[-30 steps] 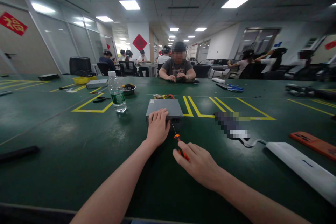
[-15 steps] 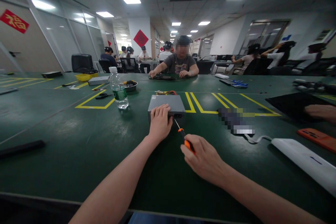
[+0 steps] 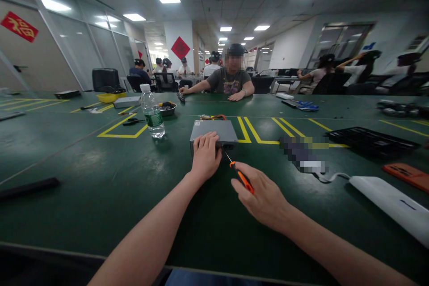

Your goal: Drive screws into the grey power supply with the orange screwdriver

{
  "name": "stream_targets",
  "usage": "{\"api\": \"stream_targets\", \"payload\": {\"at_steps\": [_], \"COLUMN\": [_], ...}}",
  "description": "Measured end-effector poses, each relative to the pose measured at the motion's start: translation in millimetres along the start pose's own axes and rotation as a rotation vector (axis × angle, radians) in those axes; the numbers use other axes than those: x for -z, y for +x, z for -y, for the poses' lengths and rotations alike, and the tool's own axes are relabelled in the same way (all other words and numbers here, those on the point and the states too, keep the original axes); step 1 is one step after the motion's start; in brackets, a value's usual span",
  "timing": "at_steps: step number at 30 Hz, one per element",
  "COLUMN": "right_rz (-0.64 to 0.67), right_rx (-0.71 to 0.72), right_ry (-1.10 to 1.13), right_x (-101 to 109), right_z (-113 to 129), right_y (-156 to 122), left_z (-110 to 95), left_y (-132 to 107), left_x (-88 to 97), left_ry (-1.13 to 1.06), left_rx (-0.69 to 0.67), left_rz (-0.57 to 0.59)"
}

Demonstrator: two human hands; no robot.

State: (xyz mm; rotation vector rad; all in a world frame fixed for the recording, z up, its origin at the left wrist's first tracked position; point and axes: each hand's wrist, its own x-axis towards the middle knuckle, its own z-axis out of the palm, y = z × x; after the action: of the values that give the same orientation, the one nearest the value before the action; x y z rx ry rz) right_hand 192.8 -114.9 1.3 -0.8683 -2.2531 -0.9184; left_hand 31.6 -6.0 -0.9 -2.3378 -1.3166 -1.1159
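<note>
The left hand [image 3: 205, 157] is pressing flat on a grey metal box [image 3: 214, 132]. The right hand [image 3: 264, 196] is gripping an orange-handled screwdriver [image 3: 240, 178], its thin tip pointing toward the box's near face.

The table [image 3: 83, 178] is dark green with yellow lines, and the metal box [image 3: 216, 129] is grey. The screwdriver [image 3: 241, 178] has an orange and black handle; the bottle [image 3: 152, 116] carries a green label.
</note>
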Motion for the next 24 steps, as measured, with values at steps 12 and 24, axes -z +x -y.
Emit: {"api": "stream_targets", "payload": {"at_steps": [12,24], "right_rz": [-0.008,-0.08], "right_rx": [0.102,0.069], "right_ry": [-0.017,0.004], "right_x": [-2,-1], "right_z": [-4,-4], "right_y": [6,15], "left_z": [1,0], "left_y": [0,1], "left_x": [-0.9,-0.1], "left_ry": [-0.002,-0.01], "left_rx": [-0.015,0.001], "left_rz": [0.007,-0.008]}}
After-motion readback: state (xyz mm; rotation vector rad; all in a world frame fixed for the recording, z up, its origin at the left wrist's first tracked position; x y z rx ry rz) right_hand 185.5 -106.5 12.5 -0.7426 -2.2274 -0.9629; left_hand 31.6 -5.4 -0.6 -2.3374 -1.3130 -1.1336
